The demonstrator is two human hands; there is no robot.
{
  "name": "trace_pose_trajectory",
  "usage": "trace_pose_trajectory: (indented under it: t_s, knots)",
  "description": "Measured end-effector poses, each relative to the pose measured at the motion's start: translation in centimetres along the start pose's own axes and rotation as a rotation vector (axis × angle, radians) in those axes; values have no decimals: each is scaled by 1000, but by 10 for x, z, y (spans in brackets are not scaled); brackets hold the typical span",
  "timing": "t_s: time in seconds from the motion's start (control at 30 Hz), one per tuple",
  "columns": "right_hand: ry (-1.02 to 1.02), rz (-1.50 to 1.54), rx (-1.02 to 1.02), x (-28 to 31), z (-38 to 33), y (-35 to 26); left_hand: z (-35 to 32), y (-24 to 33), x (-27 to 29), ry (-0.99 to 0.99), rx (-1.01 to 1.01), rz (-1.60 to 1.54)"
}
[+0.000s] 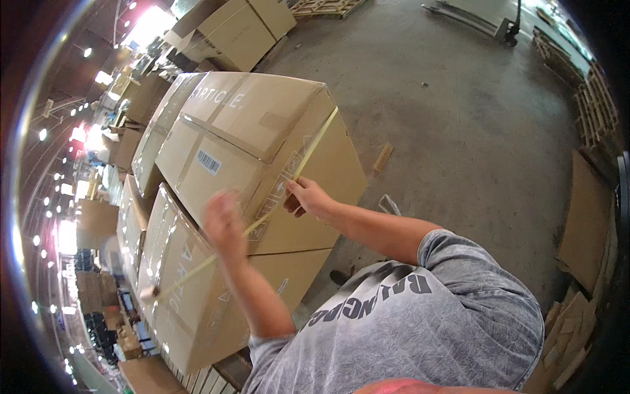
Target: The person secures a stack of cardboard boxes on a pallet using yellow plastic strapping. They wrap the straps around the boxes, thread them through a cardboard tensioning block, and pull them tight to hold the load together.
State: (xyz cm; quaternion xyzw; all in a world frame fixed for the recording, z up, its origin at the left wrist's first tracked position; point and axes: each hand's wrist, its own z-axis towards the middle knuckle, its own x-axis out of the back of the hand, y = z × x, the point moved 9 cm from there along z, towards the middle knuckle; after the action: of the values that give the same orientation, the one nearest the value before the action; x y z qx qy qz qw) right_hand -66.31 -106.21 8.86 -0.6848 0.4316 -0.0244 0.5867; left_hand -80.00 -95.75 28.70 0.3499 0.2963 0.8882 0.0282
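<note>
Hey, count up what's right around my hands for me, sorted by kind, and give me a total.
Large cardboard boxes stacked in front: 2, upper and lower
Yellow strap: 1, pinched by the right hand
Hands: 2, the left hand blurred by the strap
Total: 5

floor grey concrete | on it: wood block, pallet jack (far end), cardboard scraps

Bare grey concrete floor stretches away beyond the grip, a small wood offcut lying on it. Further off, wooden pallets and a pallet jack. Flattened cardboard piles to the right; bright ceiling lights glare far left.
</note>
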Motion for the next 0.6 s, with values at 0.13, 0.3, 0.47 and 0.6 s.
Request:
trace_pose_trajectory:
  t_s: [0.13, 0.3, 0.47, 0.6]
  knots:
    - [-168, -9, 17, 16, -2, -21, 46, 83, -204, -661, 205, 332]
    - [-266, -76, 63, 26, -13, -42, 40, 17, -278, -887, 656, 121]
    - [-436, -321, -135, 101, 28, -42, 37, 12, -273, -652, 341, -6]
    - [-92, -288, -188, 217, 81, -72, 20, 10, -261, -486, 301, 4]
